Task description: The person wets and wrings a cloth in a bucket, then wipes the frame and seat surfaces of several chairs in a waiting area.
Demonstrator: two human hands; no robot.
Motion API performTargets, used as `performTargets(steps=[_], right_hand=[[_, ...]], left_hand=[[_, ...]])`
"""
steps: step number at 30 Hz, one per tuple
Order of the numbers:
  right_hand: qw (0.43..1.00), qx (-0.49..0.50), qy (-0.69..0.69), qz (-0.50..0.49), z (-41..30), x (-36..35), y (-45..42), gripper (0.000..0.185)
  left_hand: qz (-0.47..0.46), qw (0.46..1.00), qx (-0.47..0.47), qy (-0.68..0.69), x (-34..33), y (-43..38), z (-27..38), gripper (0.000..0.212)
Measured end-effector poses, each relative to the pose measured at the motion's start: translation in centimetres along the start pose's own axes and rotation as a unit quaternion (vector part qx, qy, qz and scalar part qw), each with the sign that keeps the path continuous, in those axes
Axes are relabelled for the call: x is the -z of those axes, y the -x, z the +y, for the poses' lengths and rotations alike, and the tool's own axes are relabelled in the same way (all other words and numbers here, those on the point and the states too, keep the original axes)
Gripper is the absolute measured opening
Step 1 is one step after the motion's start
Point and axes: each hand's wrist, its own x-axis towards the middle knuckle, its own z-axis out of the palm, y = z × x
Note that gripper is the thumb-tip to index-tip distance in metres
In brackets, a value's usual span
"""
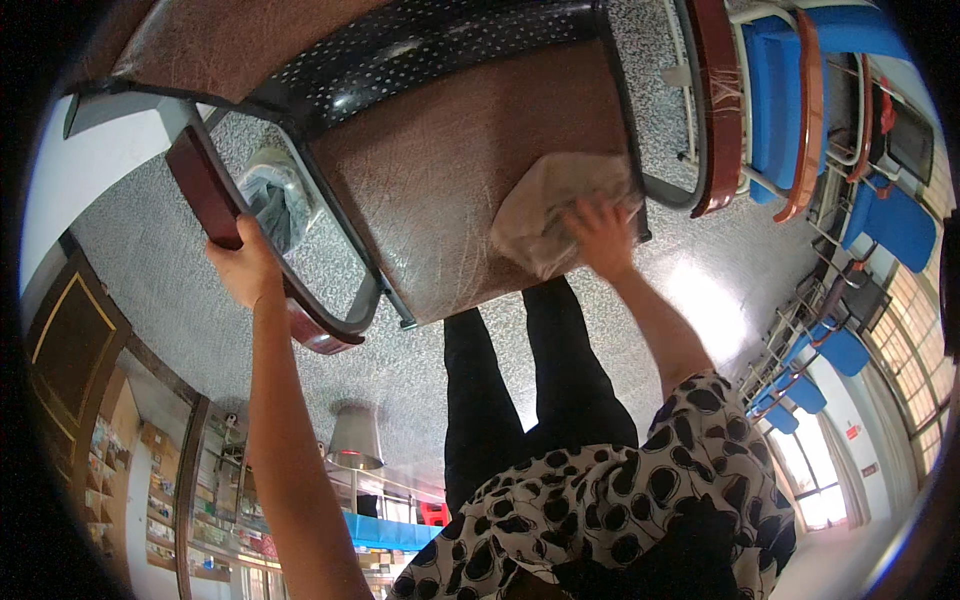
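Observation:
My right hand (604, 236) lies spread on a beige cloth (536, 199), pressing it against the brown padded seat (420, 187) of a chair. Some of the cloth is bunched beneath the fingers, near the seat's front right corner. On the other side, my left hand (251, 262) is wrapped around the dark red armrest (202, 184) of the same chair. Behind the seat runs a black perforated panel (450, 56), and part of the brown backrest (217, 45) shows at the top left.
A bin with a plastic liner (281, 199) stands on the speckled floor (187, 315) beyond the left armrest. Blue chairs with armrests (780, 97) line the right side. Behind me are a metal bin (356, 439) and a glass display case (217, 517). A dark door (75, 352) is at left.

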Motion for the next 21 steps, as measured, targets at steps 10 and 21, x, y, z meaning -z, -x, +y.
performTargets(steps=[10,21], right_hand=[[0.929,-0.331,-0.090,0.142,9.5,2.6,-15.6,0.065],[0.979,-0.168,-0.102,0.049,4.4,-0.9,3.9,0.049]], left_hand=[[0.007,0.999,-0.006,-0.040,-0.8,-0.2,0.3,0.071],[0.010,0.999,-0.005,-0.046,-0.7,-1.0,-1.2,0.076]])
